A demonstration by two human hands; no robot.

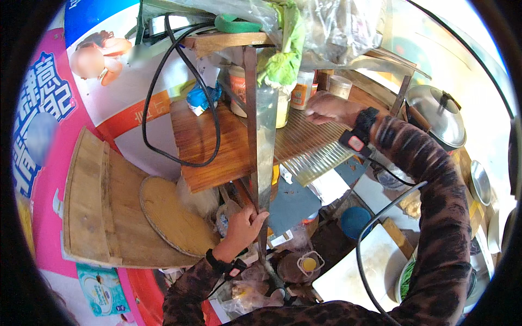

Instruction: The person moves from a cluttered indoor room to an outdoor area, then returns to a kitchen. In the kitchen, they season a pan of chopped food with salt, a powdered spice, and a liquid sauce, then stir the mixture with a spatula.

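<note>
My left hand [242, 228] is at the upright metal post [264, 163] of a shelf rack, its thumb along the post and its fingers wrapping toward the far side. Above the shelf's ribbed clear sheet [314, 138], my right hand [332, 108] is bent with its fingers curled. Whether anything is inside those fingers is hidden. Just beyond it stand a jar with an orange label [301, 91] and a clear lidded jar [339, 86]. A pale yellow jar [282, 108] is partly behind the post. Leafy green vegetable [285, 61] hangs over the rack's upper edge.
A black cable [216, 138] loops down before the wooden shelf board [212, 150]. Large wooden boards [122, 203] lean at left. To the right are a lidded pan [434, 110], a white cutting board [359, 269] and a bowl of chopped greens [405, 281]. A blue bowl [355, 222] sits below.
</note>
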